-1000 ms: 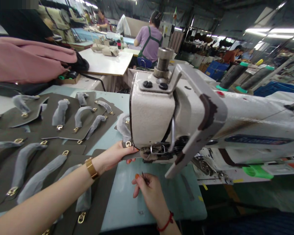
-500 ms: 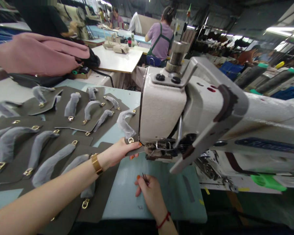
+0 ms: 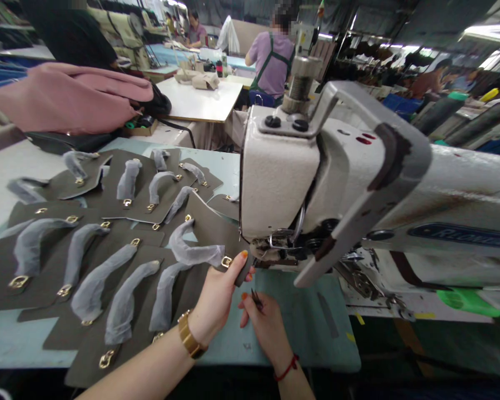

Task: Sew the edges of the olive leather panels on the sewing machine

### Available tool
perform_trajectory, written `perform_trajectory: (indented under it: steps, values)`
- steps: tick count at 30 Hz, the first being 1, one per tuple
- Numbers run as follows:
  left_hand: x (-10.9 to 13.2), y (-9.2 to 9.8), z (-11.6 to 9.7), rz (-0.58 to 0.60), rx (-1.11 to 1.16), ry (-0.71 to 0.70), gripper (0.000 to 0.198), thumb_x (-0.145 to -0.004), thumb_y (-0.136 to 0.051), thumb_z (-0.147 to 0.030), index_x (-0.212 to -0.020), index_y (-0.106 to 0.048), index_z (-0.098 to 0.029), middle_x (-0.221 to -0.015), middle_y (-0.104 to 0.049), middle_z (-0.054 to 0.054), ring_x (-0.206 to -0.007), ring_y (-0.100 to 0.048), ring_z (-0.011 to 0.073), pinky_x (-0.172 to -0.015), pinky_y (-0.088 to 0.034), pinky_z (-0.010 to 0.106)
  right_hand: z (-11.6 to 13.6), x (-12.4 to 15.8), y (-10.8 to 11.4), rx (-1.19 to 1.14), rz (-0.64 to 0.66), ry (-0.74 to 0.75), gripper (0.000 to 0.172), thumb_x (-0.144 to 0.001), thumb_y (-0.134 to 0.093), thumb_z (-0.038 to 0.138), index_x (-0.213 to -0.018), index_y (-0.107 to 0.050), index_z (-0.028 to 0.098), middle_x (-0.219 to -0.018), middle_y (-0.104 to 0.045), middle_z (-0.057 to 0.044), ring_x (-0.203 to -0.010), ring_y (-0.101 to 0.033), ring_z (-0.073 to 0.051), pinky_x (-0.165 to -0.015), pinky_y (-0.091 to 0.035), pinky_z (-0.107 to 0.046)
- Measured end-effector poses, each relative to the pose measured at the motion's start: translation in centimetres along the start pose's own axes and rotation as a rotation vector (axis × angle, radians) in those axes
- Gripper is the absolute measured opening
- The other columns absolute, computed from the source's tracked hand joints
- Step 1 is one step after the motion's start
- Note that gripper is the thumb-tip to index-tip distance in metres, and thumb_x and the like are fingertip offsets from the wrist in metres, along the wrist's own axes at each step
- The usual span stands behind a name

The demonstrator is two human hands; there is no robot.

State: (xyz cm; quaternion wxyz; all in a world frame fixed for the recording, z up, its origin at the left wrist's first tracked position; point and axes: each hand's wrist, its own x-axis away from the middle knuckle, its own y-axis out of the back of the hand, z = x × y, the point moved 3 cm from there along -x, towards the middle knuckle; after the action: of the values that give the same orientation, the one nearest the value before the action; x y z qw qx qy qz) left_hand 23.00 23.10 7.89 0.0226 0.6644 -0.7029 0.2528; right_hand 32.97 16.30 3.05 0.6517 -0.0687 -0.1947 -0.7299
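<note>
Panel, grey-brown, leather-like, just left of the sewing machine head, tilted over neighbouring panels. Pinched at a rounded corner between thumb and fingers of the left hand. Wrapped handle along its face, gold-coloured buckle right beside the thumb. Right hand just below, over the blue-green worktop, fingers curled firmly around a dark pointed tool, probably thread snips; too small to tell about the blades.

Main worry: tool points near the left fingertips and the panel corner. Possible nick in skin or leather from any slip or sudden closing together of the hands.

Second: grip at one corner only. Likely sagging or creasing of the far side, perhaps twisting out of the pinch.

Third: crowding. Possible scratches or snagged wrapping from dragging across other buckles; possible scuff from brushing the machine head.

Needle area hidden; cannot tell about any thread running to the panel. If present, puckered or loosened stitches from pulling too soon
</note>
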Motion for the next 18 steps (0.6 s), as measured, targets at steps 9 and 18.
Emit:
perform_trajectory:
  steps: [9,18]
  values:
    - [2.4,-2.3,1.7,-0.103,0.060,-0.025,0.029,-0.080,-0.064,-0.046,-0.078,-0.061,-0.017,-0.078,-0.065,0.003,-0.075,-0.061,0.0170,-0.070,-0.050,0.027,-2.5,0.1,1.2,-0.644,-0.228,-0.067,0.037,-0.079,-0.061,0.053,-0.075,-0.059,0.016,-0.051,-0.051,0.004,-0.039,-0.025,-0.006,-0.041,-0.013,-0.021]
    - [4.6,-0.6,2.5,0.271,-0.149,0.197,0.044,-0.079,-0.054,-0.061,-0.083,-0.066,-0.020,-0.075,-0.066,0.005,-0.072,-0.061,0.0199,-0.064,-0.049,0.028,-3.0,0.2,1.9,-0.751,-0.291,-0.109,0.032,-0.076,-0.064,0.049,-0.068,-0.054,0.019,-0.056,-0.047,0.003,-0.042,-0.033,-0.007,-0.039,-0.020,-0.020]
